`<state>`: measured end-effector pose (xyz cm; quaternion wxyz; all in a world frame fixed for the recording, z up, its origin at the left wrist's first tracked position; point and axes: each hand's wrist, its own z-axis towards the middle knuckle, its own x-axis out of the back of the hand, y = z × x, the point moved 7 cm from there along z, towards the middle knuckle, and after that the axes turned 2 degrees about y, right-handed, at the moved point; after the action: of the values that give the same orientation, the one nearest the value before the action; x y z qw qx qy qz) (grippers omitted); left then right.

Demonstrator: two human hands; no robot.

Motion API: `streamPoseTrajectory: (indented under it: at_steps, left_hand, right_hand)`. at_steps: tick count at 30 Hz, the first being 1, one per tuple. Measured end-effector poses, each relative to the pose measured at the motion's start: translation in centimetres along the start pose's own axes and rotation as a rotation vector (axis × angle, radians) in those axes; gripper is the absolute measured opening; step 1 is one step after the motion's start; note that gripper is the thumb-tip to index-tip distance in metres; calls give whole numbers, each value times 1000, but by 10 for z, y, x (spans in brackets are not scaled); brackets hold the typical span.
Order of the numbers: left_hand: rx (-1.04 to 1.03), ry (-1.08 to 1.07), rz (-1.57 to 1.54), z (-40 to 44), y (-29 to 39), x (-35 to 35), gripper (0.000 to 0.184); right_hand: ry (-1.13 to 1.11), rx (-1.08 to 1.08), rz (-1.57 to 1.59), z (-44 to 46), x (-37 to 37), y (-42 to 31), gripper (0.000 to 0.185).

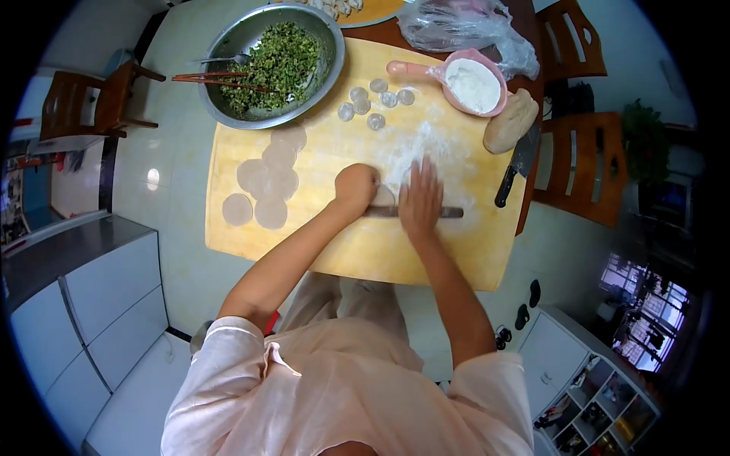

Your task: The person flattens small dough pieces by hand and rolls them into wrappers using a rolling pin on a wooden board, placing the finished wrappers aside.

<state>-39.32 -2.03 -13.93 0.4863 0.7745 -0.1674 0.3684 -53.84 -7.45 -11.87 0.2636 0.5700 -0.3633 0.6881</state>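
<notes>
My left hand [357,188] is closed at the edge of a thin dough wrapper [384,196], most of which the hand and pin hide. My right hand [420,204] lies flat across a dark rolling pin [451,213], fingers stretched out beyond it. The pin rests on a pale wooden board [334,262], at the near side of the wrapper. Several rolled wrappers [270,181] overlap on the board's left side. Farther back are several small flattened dough pieces [376,121], beside a patch of loose flour [426,144].
At the back left, a metal bowl [332,76] holds chopped green filling [285,57], chopsticks [201,79] and a spoon. A pink scoop [411,68] of flour, a dough lump [511,121] and a black-handled knife [505,185] lie right. A plastic bag [456,26] sits behind.
</notes>
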Motion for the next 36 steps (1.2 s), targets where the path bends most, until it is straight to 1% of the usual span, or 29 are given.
streamPoseTrajectory:
  at_steps: [1,2,4,5,8,9,10,12,14,15,16,18,19,20,21,22,23,24,26,27,29,30,32,33,35,36]
  left_hand:
    - [-9,48,-93,-4,-9,-1,7]
    - [72,14,-253,-3,-30,-13,8]
    - [240,-55,-569,-2,-63,-30,9]
    - [310,-215,-743,-5,-69,-42,11]
    - [54,-139,-283,-3,-21,-5,12]
    - [24,-49,-111,-2,-3,6,11]
    - [5,-61,32,4,3,1,16]
    - [-31,-54,154,13,5,-8,13]
    - [7,-3,83,10,-3,-7,8]
    - [26,21,44,9,-9,-7,6]
    - [74,26,-126,8,-22,-9,5]
    - [178,28,-456,3,-52,-14,5]
    - [222,-105,-579,3,-62,-24,5]
    - [180,-112,-476,4,-63,-30,5]
    - [141,-118,-373,2,-48,-19,6]
    - [106,-126,-267,0,-31,-8,7]
    - [29,-30,-64,0,-9,5,10]
    - [1,-14,-8,1,2,6,13]
    - [8,-87,181,13,1,-12,15]
    - [7,-63,149,13,3,-8,12]
    - [13,-25,82,4,1,2,7]
    - [115,13,-149,3,-18,-1,8]
    - [322,84,-614,-2,-78,-33,11]
    - [364,22,-760,-4,-86,-36,14]
    - [286,-61,-740,-4,-82,-45,12]
    - [250,-101,-730,-8,-69,-38,12]
  right_hand:
    - [-13,43,-3,-32,5,0,57]
    - [-30,86,-4,-52,7,-1,57]
    - [2,98,-40,-51,8,-3,56]
    - [20,100,-57,-51,7,-3,55]
    - [45,46,-29,22,5,-6,53]
    - [63,42,-27,41,2,-7,53]
    - [81,33,-26,56,-1,-6,52]
    - [95,20,-15,53,2,-6,52]
    - [89,16,2,12,3,-3,53]
    - [76,67,41,-18,3,-1,56]
    - [-2,88,6,-45,1,-1,58]
    - [-8,125,-25,-64,12,-5,57]
    - [10,124,-23,-57,12,-5,57]
    - [30,125,-22,-41,7,-4,56]
    - [50,127,-18,-22,1,-4,56]
    - [63,85,-10,5,-1,-2,55]
    - [72,44,0,36,1,-3,55]
    - [82,2,8,49,2,-3,54]
    - [67,-6,8,46,-2,-1,54]
    - [69,-2,4,51,-2,-1,54]
    - [36,-3,39,6,1,-1,56]
    - [46,36,40,-24,-2,0,57]
    - [-15,83,26,-62,12,-6,57]
    - [-14,84,18,-59,10,-6,57]
    - [-8,76,6,-46,1,-3,57]
    - [15,52,12,-24,2,-2,56]
